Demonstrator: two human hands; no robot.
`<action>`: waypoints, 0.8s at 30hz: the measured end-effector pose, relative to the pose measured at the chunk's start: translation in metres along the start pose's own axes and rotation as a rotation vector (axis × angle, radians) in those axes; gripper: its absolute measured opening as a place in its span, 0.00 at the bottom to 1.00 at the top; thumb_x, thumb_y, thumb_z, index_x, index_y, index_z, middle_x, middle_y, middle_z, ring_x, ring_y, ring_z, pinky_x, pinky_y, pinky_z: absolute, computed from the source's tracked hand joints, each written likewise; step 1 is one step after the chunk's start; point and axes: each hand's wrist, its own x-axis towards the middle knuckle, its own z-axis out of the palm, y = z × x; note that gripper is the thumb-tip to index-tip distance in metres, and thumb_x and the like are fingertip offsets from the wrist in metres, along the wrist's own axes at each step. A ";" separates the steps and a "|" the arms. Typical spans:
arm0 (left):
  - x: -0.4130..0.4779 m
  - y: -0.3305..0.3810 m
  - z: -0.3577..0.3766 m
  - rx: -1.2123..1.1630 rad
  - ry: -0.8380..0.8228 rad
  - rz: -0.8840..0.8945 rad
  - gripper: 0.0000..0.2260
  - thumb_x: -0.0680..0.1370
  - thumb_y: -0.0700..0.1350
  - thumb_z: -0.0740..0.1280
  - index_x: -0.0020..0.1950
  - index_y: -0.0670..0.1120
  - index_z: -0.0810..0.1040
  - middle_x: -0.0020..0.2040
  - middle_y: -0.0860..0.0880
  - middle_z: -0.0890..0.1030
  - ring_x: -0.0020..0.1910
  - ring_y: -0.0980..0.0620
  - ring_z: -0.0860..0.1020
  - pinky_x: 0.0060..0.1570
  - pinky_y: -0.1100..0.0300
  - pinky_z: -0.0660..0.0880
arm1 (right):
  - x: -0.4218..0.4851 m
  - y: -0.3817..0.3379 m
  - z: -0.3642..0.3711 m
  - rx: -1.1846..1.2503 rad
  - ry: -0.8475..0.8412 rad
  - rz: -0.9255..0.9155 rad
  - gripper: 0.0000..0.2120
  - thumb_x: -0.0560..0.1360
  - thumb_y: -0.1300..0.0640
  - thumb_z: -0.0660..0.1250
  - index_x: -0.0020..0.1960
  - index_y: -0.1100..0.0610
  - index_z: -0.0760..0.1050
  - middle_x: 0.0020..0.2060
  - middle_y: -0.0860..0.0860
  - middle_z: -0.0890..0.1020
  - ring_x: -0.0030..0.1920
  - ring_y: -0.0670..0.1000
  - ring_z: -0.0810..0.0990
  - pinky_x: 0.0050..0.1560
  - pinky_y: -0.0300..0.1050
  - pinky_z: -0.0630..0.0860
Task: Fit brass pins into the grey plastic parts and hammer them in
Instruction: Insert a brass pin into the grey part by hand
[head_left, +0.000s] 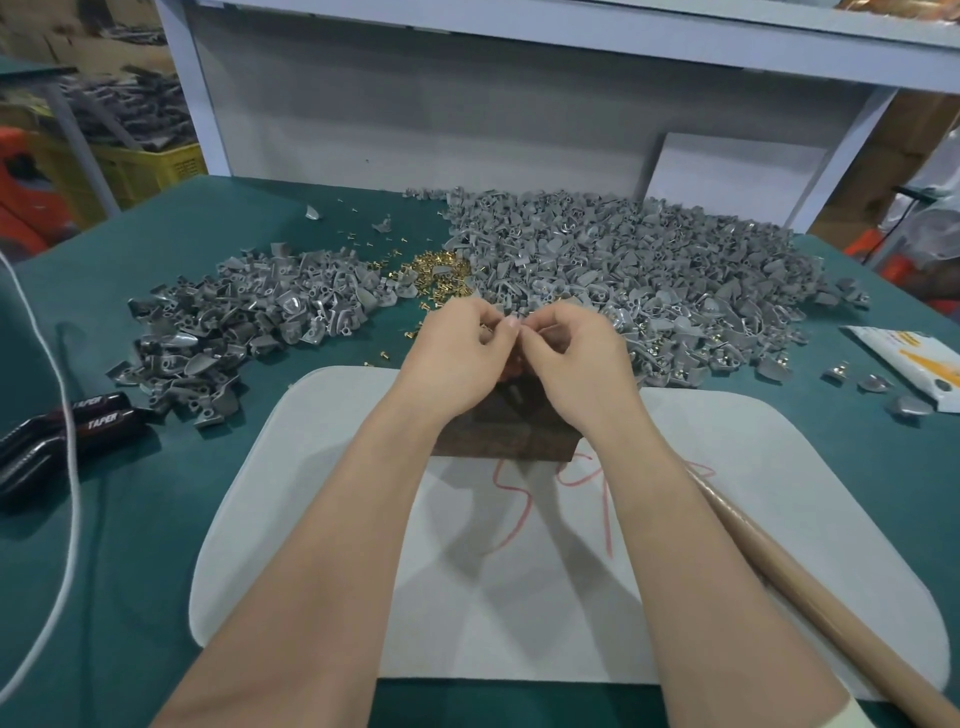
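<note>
A: Above the block (511, 431), what are the hands doing?
B: The left hand (457, 358) and right hand (574, 364) meet at the fingertips, fingers curled. I cannot tell what they pinch.
A: And the pins?
B: The pins (439, 270) lie just beyond the hands, between two heaps of grey parts (623, 270). A handle (810, 587) rests on the mat (311, 519).

The small piece pinched between the left hand (457, 358) and right hand (574, 364) is hidden by their curled fingers.

grey plastic parts (623, 260), brass pins (436, 270), teal tablecloth (156, 519)
</note>
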 end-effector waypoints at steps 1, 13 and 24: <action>-0.001 0.001 0.001 0.046 0.018 0.007 0.10 0.80 0.45 0.61 0.47 0.42 0.79 0.40 0.42 0.84 0.43 0.44 0.82 0.49 0.48 0.79 | 0.000 0.000 0.000 0.015 -0.009 0.001 0.04 0.75 0.56 0.67 0.43 0.55 0.79 0.39 0.52 0.84 0.44 0.53 0.82 0.52 0.51 0.77; -0.003 0.005 0.005 0.244 0.079 0.033 0.10 0.80 0.44 0.59 0.48 0.42 0.78 0.42 0.44 0.83 0.44 0.46 0.81 0.41 0.57 0.75 | -0.001 -0.002 0.002 -0.079 0.028 -0.041 0.05 0.76 0.58 0.65 0.43 0.54 0.77 0.38 0.50 0.81 0.46 0.54 0.80 0.53 0.50 0.74; 0.001 -0.003 -0.005 -0.366 -0.053 -0.161 0.11 0.83 0.38 0.56 0.51 0.37 0.78 0.41 0.43 0.81 0.37 0.53 0.82 0.38 0.68 0.79 | 0.000 -0.001 -0.003 -0.030 -0.118 -0.107 0.09 0.76 0.63 0.65 0.50 0.51 0.79 0.41 0.41 0.79 0.45 0.45 0.79 0.51 0.34 0.73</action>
